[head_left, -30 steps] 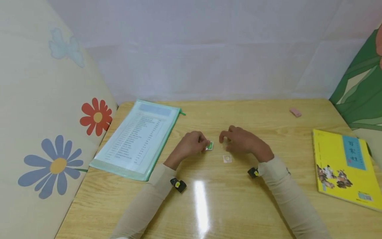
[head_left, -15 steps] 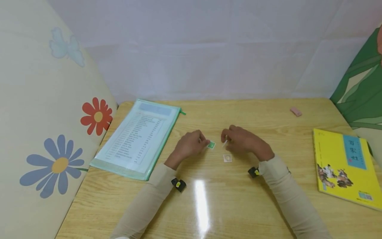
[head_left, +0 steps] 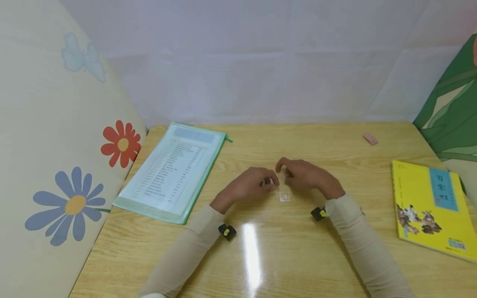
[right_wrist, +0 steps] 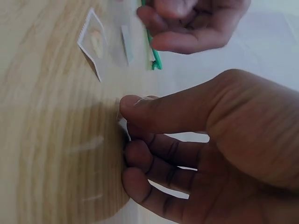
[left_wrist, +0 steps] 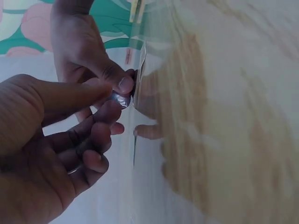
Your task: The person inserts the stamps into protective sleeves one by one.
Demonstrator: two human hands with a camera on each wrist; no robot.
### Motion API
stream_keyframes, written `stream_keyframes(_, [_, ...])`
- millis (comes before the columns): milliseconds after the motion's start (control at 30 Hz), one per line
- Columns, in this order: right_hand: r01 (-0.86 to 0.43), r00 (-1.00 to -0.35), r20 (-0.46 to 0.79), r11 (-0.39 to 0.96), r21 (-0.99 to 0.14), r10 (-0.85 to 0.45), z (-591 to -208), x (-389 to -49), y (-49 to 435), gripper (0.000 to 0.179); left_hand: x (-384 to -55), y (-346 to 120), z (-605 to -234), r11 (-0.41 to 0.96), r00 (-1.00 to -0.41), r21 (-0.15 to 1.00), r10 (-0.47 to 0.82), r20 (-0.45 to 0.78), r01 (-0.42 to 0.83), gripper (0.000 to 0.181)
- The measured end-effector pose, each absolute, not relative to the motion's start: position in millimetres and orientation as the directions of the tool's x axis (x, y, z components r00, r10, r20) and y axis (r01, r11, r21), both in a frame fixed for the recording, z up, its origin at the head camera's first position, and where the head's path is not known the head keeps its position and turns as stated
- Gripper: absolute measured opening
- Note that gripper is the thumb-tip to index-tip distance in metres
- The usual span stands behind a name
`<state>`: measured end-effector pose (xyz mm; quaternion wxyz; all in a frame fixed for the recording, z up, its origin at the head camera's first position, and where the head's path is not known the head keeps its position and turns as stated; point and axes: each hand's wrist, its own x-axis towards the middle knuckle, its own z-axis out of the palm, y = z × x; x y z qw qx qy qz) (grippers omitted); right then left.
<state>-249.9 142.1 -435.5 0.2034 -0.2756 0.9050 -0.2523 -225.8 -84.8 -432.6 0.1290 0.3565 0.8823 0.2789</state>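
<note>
My right hand [head_left: 303, 171] is low over the table, its thumb and index finger pinching a small whitish piece [right_wrist: 123, 123], apparently a stamp, mostly hidden by the fingertips. In the left wrist view it shows as a shiny silvery piece [left_wrist: 122, 99]. My left hand [head_left: 251, 184] is just to its left, fingers loosely bent; its thumb and index tips come close to that piece. Beside the hands, a pale square stamp [head_left: 284, 196] with a serrated edge lies flat. Another, greenish piece [right_wrist: 127, 45] lies beyond it in the right wrist view, under my left hand.
At the left of the wooden table [head_left: 320, 256] lies a clear zip folder [head_left: 164, 174] with a printed sheet. A yellow book [head_left: 428, 211] lies at the right edge. Far right at the back is a pink eraser-like block [head_left: 370, 138]. Fabric walls enclose the table.
My left hand has let go of the green stamp and moved right toward my right hand. My right hand has lifted its index finger slightly; the pale stamp beside them has stayed put.
</note>
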Motion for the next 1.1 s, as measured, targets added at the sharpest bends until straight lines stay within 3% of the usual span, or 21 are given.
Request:
stream_keyframes(133, [-0.362, -0.769, -0.245, 0.718, -0.594, -0.59, -433, -251, 148, 0.036, -224, -79, -438, 0.517, -0.602, 0.518, 0.798, -0.005, 0.681, 0.026])
stream_keyframes(267, [-0.346, -0.771, -0.245, 0.71, -0.613, -0.588, -429, -250, 152, 0.032, -219, -74, -441, 0.513, -0.564, 0.469, 0.825, -0.038, 0.719, 0.033])
stream_keyframes(500, [-0.332, -0.782, -0.24, 0.71, -0.621, -0.575, -430, -251, 153, 0.023, -215, -72, -441, 0.521, -0.572, 0.491, 0.818, -0.057, 0.698, 0.028])
stream_keyframes(733, [-0.363, -0.808, -0.168, 0.701, -0.613, -0.565, -428, -252, 152, 0.014, -214, -69, -440, 0.548, -0.581, 0.431, 0.811, -0.067, 0.717, 0.017])
stream_keyframes(1100, [-0.404, -0.812, -0.062, 0.635, -0.659, -0.58, -420, -253, 148, 0.004, -212, -68, -436, 0.543, -0.57, 0.409, 0.819, -0.067, 0.733, 0.02])
